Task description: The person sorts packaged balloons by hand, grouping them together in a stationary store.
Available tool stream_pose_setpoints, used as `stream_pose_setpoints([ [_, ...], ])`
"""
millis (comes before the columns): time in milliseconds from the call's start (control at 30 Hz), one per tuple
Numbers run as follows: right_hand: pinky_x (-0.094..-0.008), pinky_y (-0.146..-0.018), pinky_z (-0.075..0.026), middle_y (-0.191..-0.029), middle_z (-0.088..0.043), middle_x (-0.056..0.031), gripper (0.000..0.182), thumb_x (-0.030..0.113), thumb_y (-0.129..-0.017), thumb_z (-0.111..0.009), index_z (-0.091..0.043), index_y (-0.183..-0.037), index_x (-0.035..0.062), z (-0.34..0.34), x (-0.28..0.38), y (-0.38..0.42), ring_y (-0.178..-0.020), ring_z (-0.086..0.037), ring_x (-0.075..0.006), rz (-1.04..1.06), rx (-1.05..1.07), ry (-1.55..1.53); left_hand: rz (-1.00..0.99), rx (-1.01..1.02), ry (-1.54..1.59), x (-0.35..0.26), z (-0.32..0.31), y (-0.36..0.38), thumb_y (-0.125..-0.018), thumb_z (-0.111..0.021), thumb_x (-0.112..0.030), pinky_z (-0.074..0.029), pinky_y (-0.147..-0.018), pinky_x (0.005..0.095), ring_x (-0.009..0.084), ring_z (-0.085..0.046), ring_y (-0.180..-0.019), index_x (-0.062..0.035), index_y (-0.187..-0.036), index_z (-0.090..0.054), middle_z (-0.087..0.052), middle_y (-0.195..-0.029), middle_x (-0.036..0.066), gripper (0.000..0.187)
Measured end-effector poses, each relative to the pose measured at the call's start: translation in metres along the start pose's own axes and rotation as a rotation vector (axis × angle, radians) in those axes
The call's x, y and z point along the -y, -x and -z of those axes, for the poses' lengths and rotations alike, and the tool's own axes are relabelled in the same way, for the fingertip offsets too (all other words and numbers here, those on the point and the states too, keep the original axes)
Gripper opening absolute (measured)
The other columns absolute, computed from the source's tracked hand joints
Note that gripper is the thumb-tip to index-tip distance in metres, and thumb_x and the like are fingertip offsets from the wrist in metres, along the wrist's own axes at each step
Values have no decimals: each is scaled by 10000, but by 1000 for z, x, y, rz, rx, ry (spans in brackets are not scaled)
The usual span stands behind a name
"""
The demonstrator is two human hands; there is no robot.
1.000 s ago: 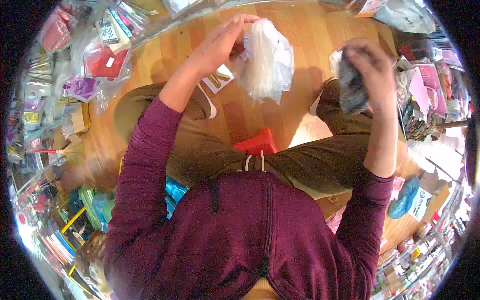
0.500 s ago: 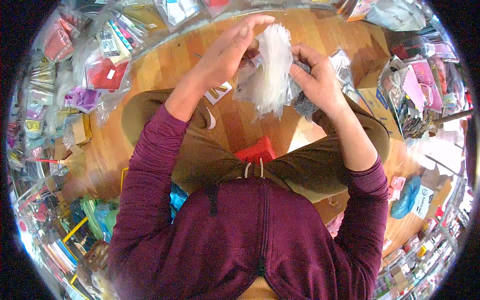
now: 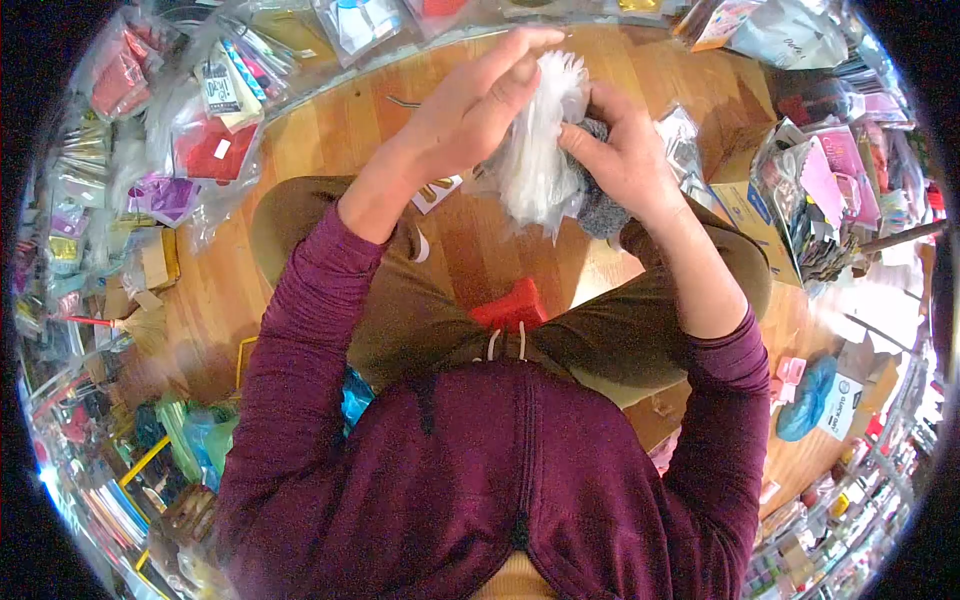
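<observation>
I have both hands up in the upper middle of the frame, with a bundle of clear plastic sleeves (image 3: pixel 540 170) between them. My left hand (image 3: pixel 468 122) holds the bundle from its left side, thumb and top finger reaching toward the upper end; the other fingers are hidden, so I cannot tell how tightly they close. My right hand (image 3: pixel 632 160) is curled around a grey fuzzy cloth (image 3: pixel 603 212), which hangs out below my palm, while my thumb and fingertips touch the right edge of the sleeves.

Below my left wrist, a white card with a gold character (image 3: pixel 435 197) lies partly covered on the wooden floor (image 3: pixel 335 130). At the centre of the frame, a red object (image 3: pixel 515 303) sits between my brown trouser legs (image 3: pixel 420 300). Right of my right hand are a clear packet (image 3: pixel 682 145) and a cardboard box (image 3: pixel 738 198) with pink pieces at its top. A blue plastic bag (image 3: pixel 808 402) lies farther down at the right, and a red packet (image 3: pixel 213 152) is at the upper left.
</observation>
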State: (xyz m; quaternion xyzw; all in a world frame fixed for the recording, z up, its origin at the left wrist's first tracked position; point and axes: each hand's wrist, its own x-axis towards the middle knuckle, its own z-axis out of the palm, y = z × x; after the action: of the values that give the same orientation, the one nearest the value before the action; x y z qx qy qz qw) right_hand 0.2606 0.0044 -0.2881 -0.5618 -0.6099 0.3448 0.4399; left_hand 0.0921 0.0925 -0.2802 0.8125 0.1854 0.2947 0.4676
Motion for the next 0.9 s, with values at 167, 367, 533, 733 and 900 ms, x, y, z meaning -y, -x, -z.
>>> stream_pose_setpoints([
  [167,-319,-712,-456,-823,-622,-147,309,197,-754,-639,-570,-955,-29,1,-3,-3,-765,-585,-198,-25,-102,52,-17,-99,1,-18,-2,5,-911,-352,-413,-404,-789,269,128,-532,-887,-38,-1145,-480,-568,-994,71,460],
  [367,-245,-718,-440,-901,-608,-71,232,92,-809,-565,-566,-1004,-33,42,4,-2,-802,-542,-113,-35,-375,-96,-452,-467,-334,-14,58,20,-874,-441,-386,-350,-858,284,207,-481,-1000,28,-1157,-436,-485,-1088,135,501],
  [533,-268,-700,-462,-915,-584,-97,283,-2,-777,-462,-518,-1049,-60,90,-2,3,-797,-562,-157,2,-570,-296,362,-814,139,77,56,45,-849,-516,-342,-399,-688,277,94,-499,-742,-48,-897,-558,-558,-820,12,300],
  [733,-288,-687,-481,-943,-584,-101,284,29,-780,-513,-527,-1055,-37,131,-2,11,-818,-588,-199,15,-814,-410,847,-770,-474,241,17,125,-812,-526,-272,-431,-701,446,364,-572,-827,-3,-886,-613,-612,-866,207,293],
  [900,-307,-680,-493,-949,-585,-111,254,52,-773,-561,-551,-1014,-29,162,-15,23,-806,-594,-214,63,-853,-3,1166,-620,-451,328,-11,186,-731,-584,-284,-434,-817,435,388,-562,-914,-29,-938,-627,-604,-936,226,332],
])
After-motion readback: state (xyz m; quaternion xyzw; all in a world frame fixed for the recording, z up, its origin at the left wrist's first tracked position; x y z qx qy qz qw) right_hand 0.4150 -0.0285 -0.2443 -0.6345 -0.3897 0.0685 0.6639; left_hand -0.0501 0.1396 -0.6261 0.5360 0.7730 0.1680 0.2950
